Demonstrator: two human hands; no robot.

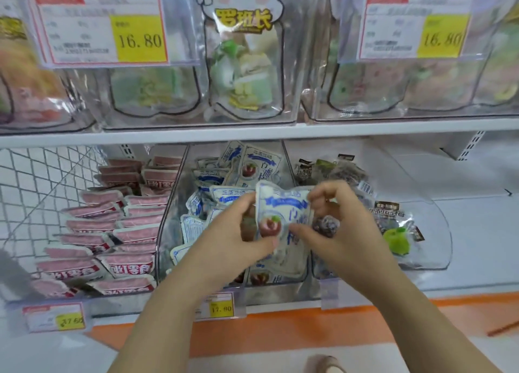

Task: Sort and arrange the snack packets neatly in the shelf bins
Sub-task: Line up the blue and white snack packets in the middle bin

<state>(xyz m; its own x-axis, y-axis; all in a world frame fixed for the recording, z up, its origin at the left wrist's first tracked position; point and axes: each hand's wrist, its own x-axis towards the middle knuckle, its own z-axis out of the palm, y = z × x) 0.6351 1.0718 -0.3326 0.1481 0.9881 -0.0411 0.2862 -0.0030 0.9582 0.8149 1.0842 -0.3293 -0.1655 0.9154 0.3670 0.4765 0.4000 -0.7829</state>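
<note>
A white-and-blue packet (283, 212) is held upright in both hands, in front of and just above the middle clear bin (168, 218). Its left edge is pinched by the left hand (238, 235), thumb on the front, fingers curled behind. Its right edge is gripped by the right hand (345, 226), thumb pressed on the lower front, fingers curled over the top corner. A dark round sweet (325, 223) is seen just beside the right thumb; whether it is also held cannot be told.

More packets of the same kind (261, 164) are piled loosely in the middle bin, some upright at the back, some tilted. Pink packets (132, 232) are stacked in rows in the wire basket (33, 181) to the left. Dark packets with green fruit (393, 218) lie in the right clear bin (441, 232). A small yellow price tag (222, 306) marked 17.80 is clipped below the middle bin.

Above the white shelf board (168, 135), clear bags of sweets (244, 63) are stood in clear bins, with a large price tag (104, 27) marked 16.80 on the front.
</note>
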